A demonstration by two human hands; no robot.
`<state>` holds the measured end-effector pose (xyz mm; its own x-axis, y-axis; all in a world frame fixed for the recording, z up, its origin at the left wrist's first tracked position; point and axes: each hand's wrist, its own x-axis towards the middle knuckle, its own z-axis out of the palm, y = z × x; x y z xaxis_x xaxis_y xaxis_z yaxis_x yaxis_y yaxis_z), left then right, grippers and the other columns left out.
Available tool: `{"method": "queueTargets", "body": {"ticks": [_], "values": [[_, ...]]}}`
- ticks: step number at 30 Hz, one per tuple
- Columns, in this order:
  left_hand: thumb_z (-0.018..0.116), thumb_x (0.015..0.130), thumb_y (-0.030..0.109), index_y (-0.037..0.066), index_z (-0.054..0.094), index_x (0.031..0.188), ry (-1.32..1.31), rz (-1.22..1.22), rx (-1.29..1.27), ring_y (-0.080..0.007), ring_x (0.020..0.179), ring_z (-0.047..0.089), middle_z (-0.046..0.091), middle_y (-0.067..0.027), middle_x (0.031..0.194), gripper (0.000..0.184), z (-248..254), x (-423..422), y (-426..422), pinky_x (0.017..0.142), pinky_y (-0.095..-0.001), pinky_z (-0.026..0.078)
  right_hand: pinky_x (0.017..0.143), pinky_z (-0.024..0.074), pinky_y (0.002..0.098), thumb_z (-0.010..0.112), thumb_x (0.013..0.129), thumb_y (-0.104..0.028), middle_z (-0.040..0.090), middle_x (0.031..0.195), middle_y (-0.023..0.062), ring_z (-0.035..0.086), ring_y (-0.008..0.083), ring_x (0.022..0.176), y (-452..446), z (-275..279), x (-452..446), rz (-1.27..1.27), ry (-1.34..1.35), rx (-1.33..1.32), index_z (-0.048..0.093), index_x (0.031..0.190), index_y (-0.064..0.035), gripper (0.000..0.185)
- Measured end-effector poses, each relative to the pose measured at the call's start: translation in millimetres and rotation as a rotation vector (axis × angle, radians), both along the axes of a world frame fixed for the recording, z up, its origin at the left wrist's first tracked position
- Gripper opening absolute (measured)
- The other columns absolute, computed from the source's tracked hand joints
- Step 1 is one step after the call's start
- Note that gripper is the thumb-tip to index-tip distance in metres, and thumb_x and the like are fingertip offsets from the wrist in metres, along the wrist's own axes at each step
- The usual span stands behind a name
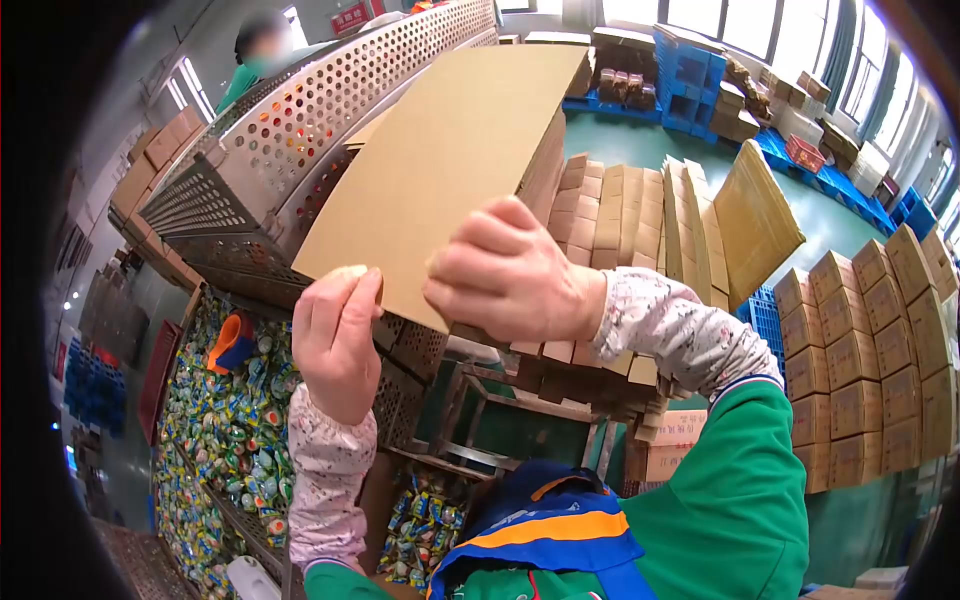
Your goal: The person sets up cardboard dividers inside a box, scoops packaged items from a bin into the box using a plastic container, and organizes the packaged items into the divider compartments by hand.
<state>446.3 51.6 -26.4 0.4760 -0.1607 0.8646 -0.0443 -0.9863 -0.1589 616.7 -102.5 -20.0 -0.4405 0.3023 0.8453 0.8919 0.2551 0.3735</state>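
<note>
My left hand (338, 345) is closed in a pinch over the near left corner of a flat brown cardboard sheet (440, 150). Whatever may be between its fingertips is too small to tell. Curled into a fist, my right hand (515, 275) is above the sheet's near right edge, and anything inside it is hidden. The sheet slopes away from me, on top of other cardboard. Below and left of my left hand lie many small wrapped packets (225, 430) in a bin. More packets (420, 525) are in a box near my body.
A perforated metal guard (330, 90) runs along the left, with a person in green (245, 75) behind it. Folded cartons (610, 215) are stacked to the right, near sealed boxes (850, 390). A metal frame (480, 420) stands below my hands. Blue pallets (690, 75) are farther back.
</note>
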Motion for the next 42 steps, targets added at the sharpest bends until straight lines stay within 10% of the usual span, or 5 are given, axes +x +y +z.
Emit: {"method": "queueTargets", "body": {"ticks": [17,26,34,36,42], "values": [[0.057,0.085,0.001,0.005,0.058,0.103,-0.118,0.283,0.247,-0.0278,0.068,0.067,0.063,-0.0112,0.099,0.018,68,66,76,0.059,-0.0353,0.055,0.081,0.0490,0.0409,0.081,0.073,-0.011,0.064,0.101,0.0078,0.063,0.0300,0.091,22,14,99,-0.125,0.588,0.085,0.066,0.097,-0.0078,0.028],[0.053,0.096,0.008,0.001,0.055,0.105,-0.137,0.331,0.125,-0.0320,0.063,0.067,0.065,-0.0162,0.086,0.011,61,76,81,0.056,-0.0399,0.056,0.079,0.0440,0.0358,0.073,0.065,-0.009,0.063,0.098,0.0007,0.058,0.0217,0.093,53,35,81,-0.262,0.148,0.042,0.065,0.082,-0.0126,0.020],[0.048,0.103,0.021,-0.009,0.049,0.124,-0.303,-0.485,-0.884,-0.0339,0.097,0.070,0.065,-0.0233,0.117,0.037,102,-42,178,0.089,-0.0396,0.058,0.095,0.0499,0.0332,0.064,0.083,-0.009,0.073,0.111,0.0094,0.065,0.0199,0.098,36,31,157,-0.004,0.739,-0.660,0.072,0.114,-0.0039,0.032],[0.046,0.104,0.019,-0.014,0.042,0.134,-0.272,-0.177,-0.722,-0.0369,0.111,0.064,0.053,-0.0259,0.131,0.044,100,-92,155,0.096,-0.0429,0.055,0.094,0.0512,0.0305,0.063,0.086,-0.009,0.073,0.112,0.0093,0.066,0.0166,0.097,12,46,161,0.082,0.971,-0.779,0.071,0.116,-0.0023,0.032],[0.046,0.105,0.019,0.010,0.044,0.145,-0.205,0.346,-0.796,-0.0258,0.131,0.047,0.046,-0.0140,0.145,0.041,-51,-328,217,0.111,-0.0379,0.039,0.064,0.0538,0.0335,0.066,0.091,-0.020,0.073,0.084,0.0053,0.068,0.0160,0.068,-74,-15,297,-1.020,-0.148,-0.566,0.074,0.088,-0.0032,0.018]]}}
